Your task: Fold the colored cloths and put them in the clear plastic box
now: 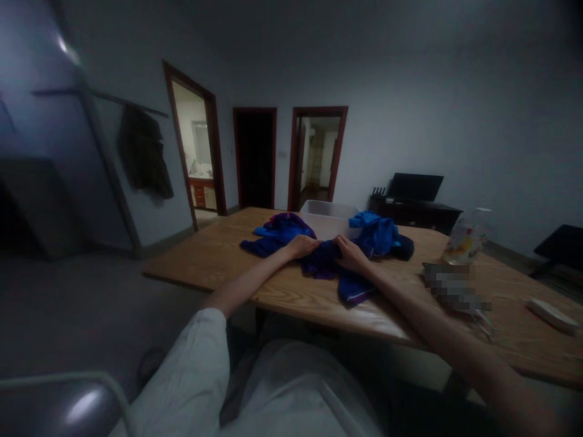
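Note:
A dark blue and purple garment (319, 261) lies crumpled on the wooden table (218, 255). My left hand (301, 246) rests on its left part with fingers curled into the cloth. My right hand (351, 254) grips the cloth just to the right, fingers closed on a fold. A brighter blue garment (378, 233) lies behind, draped over the edge of a white plastic bin (325, 213). Both arms reach forward over the table's near edge.
A clear plastic bag (467, 240) stands at the right of the table, with a white flat object (551, 314) near the right edge. A dark cabinet with a screen (416, 203) sits behind. Doorways open in the far wall; a jacket (143, 155) hangs on the left.

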{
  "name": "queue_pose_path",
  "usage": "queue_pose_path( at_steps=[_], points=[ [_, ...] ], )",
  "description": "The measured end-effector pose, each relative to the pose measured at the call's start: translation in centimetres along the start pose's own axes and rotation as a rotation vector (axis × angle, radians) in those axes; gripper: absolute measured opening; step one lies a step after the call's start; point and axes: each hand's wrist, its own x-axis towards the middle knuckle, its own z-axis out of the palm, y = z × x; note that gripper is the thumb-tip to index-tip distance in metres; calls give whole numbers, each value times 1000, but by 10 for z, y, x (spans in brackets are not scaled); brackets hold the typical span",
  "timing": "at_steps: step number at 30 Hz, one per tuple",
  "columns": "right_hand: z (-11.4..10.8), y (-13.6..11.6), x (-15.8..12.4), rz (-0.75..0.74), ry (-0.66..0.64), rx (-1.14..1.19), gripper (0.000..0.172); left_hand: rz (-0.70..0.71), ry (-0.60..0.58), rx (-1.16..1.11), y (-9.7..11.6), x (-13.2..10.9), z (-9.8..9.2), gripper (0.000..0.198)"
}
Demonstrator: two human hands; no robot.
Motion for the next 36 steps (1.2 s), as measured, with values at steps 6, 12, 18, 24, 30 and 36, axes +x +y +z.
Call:
queue_pose_path(
  at_steps=[6, 12, 18, 24, 30, 36],
  points=[
    [2, 1, 0, -15, 7, -6, 40, -11, -56, 45, 0, -1, 6, 47],
    [2, 0, 0, -4, 2, -21, 40, -26, -81, 48, 1, -2, 11, 47],
    [2, 0, 0, -3, -3, -14, 40, -3, -75, 55, -2, -1, 14, 44],
    [0, -1, -1, -9, 0, -12, 40, 0, -69, 50, -4, -1, 17, 43],
    [1, -3, 0, 4, -3, -21, 39, -41, -76, 19, 0, -3, 12, 44],
    [0, -4, 0, -5, 4, -11, 41, -69, -70, -8, 3, -4, 10, 44]
  ],
)
